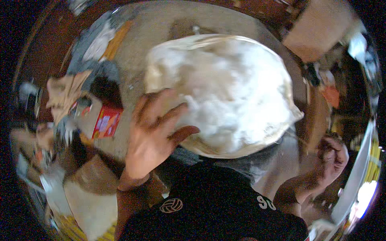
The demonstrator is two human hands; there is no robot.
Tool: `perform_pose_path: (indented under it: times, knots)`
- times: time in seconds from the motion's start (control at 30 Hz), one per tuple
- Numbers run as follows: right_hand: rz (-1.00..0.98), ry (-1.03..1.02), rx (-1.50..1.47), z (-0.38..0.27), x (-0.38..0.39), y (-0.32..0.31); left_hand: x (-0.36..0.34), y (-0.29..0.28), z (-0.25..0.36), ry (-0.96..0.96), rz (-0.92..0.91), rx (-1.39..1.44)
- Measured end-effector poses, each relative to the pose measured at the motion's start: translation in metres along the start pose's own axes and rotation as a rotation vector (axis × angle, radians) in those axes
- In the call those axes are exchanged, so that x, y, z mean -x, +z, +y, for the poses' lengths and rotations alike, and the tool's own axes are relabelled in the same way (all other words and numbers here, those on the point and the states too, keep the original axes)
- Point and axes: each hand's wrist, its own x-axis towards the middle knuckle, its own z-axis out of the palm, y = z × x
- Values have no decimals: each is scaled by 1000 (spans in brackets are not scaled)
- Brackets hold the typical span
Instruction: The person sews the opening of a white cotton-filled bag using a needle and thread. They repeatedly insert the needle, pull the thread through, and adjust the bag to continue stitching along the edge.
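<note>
A big clear plastic bag stuffed with white fluffy filling point(225, 92) lies in front of me, filling the middle of the view. My left hand point(155, 132) rests flat against the bag's left side with its fingers spread. My right hand point(331, 158) is off to the lower right, curled closed beside the bag's right end; a thin fold of the plastic runs toward it, but the blur hides whether it grips anything. My dark shirt point(209, 201) fills the bottom of the picture.
A red and white carton point(102, 120) lies to the left of the bag beside crumpled paper point(66, 94) and grey cloth point(94, 48). A cardboard box point(317, 28) stands at the top right. Brown boxes point(90, 176) crowd the lower left.
</note>
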Motion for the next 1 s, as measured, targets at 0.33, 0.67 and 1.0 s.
perform_pose_path:
  times: [0.33, 0.67, 1.0]
  knots:
    - [87, 148, 164, 44, 70, -38, -36, 47, 64, 387, -220, 553]
    - [-55, 126, 50, 44, 27, 92, -78, 113, 113, 555, -457, 199]
    - [140, 541, 566, 167, 65, -47, -65, 117, 96, 324, -390, 389]
